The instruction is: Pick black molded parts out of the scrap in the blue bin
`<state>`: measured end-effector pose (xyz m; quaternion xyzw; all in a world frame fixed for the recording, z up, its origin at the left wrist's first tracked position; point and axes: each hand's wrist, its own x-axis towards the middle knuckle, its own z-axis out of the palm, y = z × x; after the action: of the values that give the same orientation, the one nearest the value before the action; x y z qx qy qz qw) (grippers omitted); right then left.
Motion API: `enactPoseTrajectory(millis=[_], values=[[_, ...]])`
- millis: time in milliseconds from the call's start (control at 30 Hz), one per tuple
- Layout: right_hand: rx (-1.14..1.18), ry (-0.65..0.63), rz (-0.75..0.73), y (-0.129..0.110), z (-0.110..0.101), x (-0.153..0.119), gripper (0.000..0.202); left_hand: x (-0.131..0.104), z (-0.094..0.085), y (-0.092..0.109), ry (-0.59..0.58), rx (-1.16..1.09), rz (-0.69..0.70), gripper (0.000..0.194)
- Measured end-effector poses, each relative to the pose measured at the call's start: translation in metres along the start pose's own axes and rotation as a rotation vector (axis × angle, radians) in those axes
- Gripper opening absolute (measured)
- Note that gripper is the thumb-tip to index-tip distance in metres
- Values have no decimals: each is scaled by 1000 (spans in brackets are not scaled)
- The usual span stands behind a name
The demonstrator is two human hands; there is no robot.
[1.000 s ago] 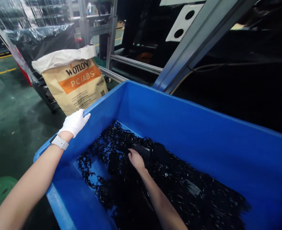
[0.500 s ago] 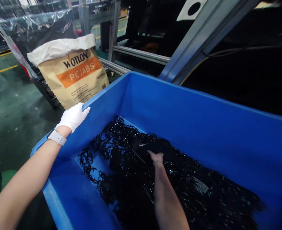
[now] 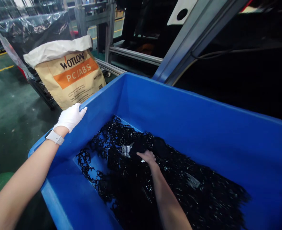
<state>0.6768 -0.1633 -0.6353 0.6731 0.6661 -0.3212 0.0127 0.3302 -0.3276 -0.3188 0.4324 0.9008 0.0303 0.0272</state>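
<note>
Down in the blue bin [image 3: 203, 127], right hand [image 3: 147, 156] fingers clasp a black part [image 3: 136, 147].

Lit evenly from overhead; floor [image 3: 9, 105] at upper left glaring softly. Right side behind the blue bin [image 3: 203, 127] sinking into near-black shadow. Black parts [image 3: 179, 191] glinting with small highlights, detail smearing into blur. Straight frame rails [image 3: 186, 41] bowing and slanting toward the edges.
</note>
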Motion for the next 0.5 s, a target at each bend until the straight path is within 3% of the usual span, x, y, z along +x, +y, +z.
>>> enactPoseTrajectory(millis=[200, 333, 500], values=[[-167, -73, -131, -44, 10, -44, 58, 0, -1, -3, -21, -46, 22, 54], [-160, -189, -165, -69, 37, -70, 63, -1, -1, -3, -15, -75, 21, 54], [-11, -318, -170, -81, 72, -101, 61, -1, -3, -4, -5, -79, 61, 53]])
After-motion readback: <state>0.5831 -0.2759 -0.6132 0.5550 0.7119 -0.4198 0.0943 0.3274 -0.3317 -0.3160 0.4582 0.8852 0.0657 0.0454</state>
